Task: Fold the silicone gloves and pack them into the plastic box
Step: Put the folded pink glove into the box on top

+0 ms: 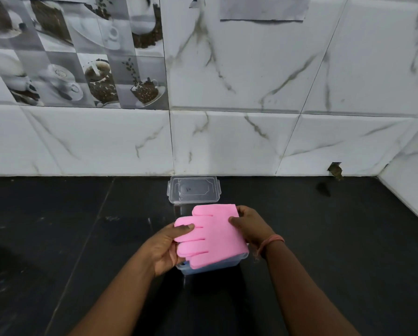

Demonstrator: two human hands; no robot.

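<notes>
Pink folded gloves (211, 236) sit atop the plastic box (217, 265), pinched by left hand (165, 248) and right hand (250, 229) fingers; lid (194, 189) at the bench's (81, 238) back edge.

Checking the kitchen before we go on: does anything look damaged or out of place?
Yes. The wall has a broken hole at its base, right of the lid, with debris on the counter below.
</notes>
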